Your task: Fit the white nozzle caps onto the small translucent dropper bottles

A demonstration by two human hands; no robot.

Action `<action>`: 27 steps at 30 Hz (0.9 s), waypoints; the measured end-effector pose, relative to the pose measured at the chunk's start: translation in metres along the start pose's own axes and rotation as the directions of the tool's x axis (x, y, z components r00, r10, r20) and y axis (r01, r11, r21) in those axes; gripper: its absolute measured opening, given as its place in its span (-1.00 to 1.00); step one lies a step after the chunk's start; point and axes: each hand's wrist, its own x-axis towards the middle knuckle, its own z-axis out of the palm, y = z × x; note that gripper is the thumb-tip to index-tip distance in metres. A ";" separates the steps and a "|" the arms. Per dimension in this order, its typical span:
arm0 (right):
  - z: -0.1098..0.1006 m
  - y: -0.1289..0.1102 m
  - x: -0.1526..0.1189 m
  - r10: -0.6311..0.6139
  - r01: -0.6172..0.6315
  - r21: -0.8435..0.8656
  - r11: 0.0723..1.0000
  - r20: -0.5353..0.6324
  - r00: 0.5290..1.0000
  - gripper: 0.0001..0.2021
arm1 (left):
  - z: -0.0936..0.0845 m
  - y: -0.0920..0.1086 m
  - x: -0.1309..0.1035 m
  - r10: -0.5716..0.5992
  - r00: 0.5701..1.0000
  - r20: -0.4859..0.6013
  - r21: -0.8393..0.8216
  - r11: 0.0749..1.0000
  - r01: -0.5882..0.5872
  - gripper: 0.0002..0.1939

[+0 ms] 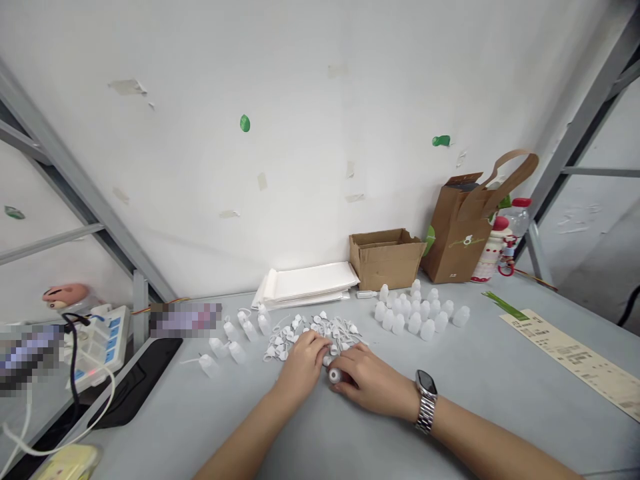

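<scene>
My right hand point(367, 380) is closed around a small translucent white bottle point(335, 376), tipped so that its round end faces me. Beside it, the fingers of my left hand point(301, 363) are pinched together at the near edge of a pile of small white caps with strap-like tails point(285, 337). Whatever the left fingertips grip is too small to make out. To the left of the pile stand several bottles with caps fitted point(236, 352), some with a tail sticking out. A group of bottles without tails point(414, 321) stands to the right.
Behind the pile lies a stack of white sheets or bags point(310, 283), next to an open cardboard box point(387, 263). A brown paper bag point(457, 233) stands back right. On the right lies a long printed strip point(575, 360); on the left, a black phone-like slab point(137, 381) and a power strip point(107, 343).
</scene>
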 end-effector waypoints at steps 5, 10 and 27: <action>0.000 0.000 0.001 -0.006 0.006 -0.004 1.000 -0.001 1.000 -0.95 | 0.000 -0.001 0.001 -0.009 1.000 -0.006 -0.037 0.999 0.009 -0.73; 0.001 0.000 0.000 -0.002 0.002 -0.001 1.000 -0.004 1.000 -0.94 | 0.001 -0.002 0.001 -0.005 1.000 0.003 -0.046 0.999 0.005 -0.72; 0.001 0.001 0.000 -0.008 0.008 0.000 1.000 -0.006 1.000 -0.94 | 0.001 -0.001 0.001 -0.007 1.000 -0.011 -0.070 0.998 0.006 -0.73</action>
